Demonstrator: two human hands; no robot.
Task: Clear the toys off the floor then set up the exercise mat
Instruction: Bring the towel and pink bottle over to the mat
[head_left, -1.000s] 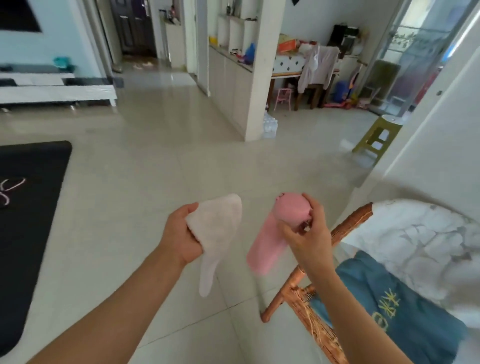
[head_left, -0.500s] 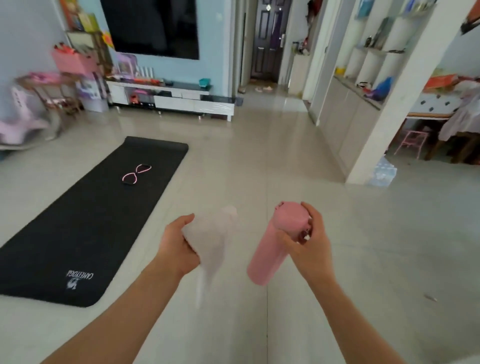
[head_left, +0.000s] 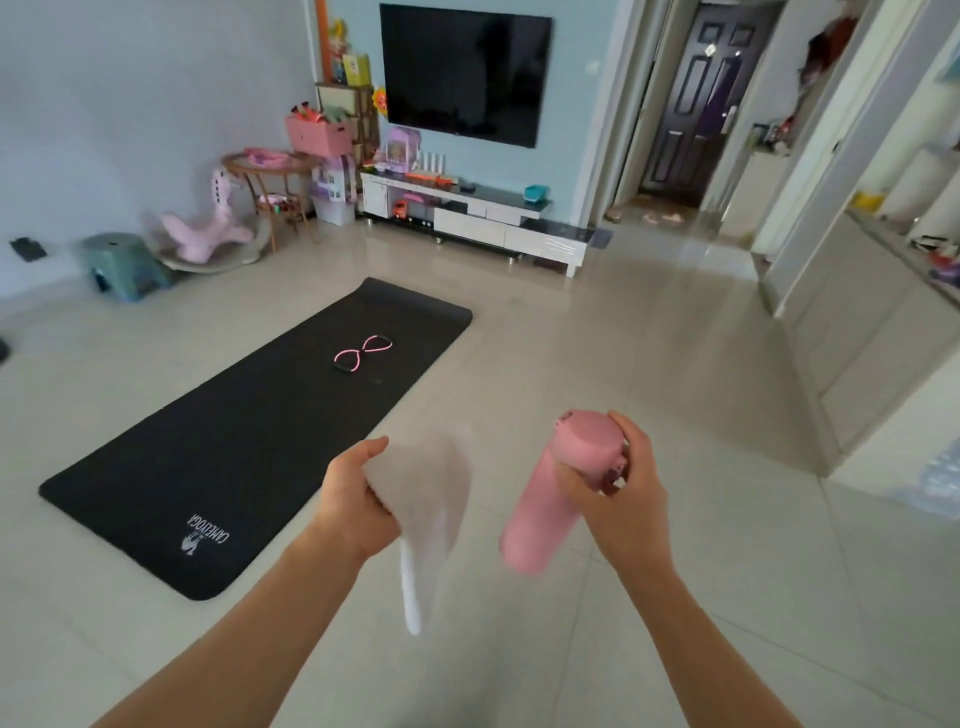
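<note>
left hand (head_left: 358, 499) is gripping a white cloth (head_left: 431, 499) by its top, rest hanging down, blurred. right hand (head_left: 618, 493) is holding a pink bottle (head_left: 558, 488) up near its lid, fingers wrapped round, bottle tilting w/ bottom toward the cloth. both are hanging over the tile floor (head_left: 649, 364). black mat (head_left: 249, 441) is lying flat on the floor, left of the hands, w/ a pink figure-8 band (head_left: 362, 354) sitting on its far half. far wall: tv (head_left: 465, 73) above a low white stand (head_left: 478, 213). left corner is holding a pink rocker (head_left: 208, 228), a green stool (head_left: 122, 262), a round table (head_left: 272, 171) & a pink box (head_left: 318, 136). dark door (head_left: 696, 98) standing far right.
</note>
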